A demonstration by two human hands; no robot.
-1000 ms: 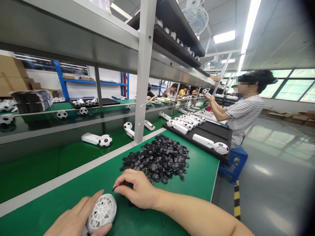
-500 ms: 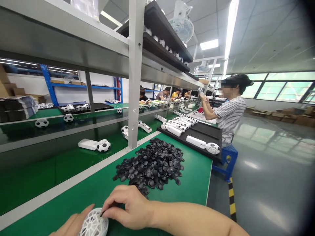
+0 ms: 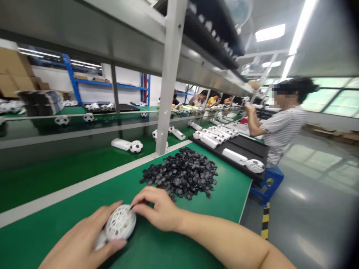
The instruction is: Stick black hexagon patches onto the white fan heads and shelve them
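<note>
My left hand (image 3: 84, 241) grips a white ball-shaped grille head (image 3: 120, 224) low over the green bench (image 3: 224, 198), thumb on its near side. My right hand (image 3: 158, 209) pinches a small black piece against the top right of that grille; the piece is mostly hidden by the fingertips. A heap of black pentagon pieces (image 3: 182, 173) lies just beyond my right hand.
A grey upright post (image 3: 168, 93) rises behind the heap, under metal shelving. A black tray (image 3: 246, 149) to the right holds several white devices. A person in a striped shirt (image 3: 280, 127) works beside a blue stool (image 3: 269, 179). Finished football-patterned units (image 3: 131, 145) lie on the conveyor.
My right hand has left the edge of the heap with a black piece and now presses it onto the grille head. The left hand has turned the head upward. The view shook.
</note>
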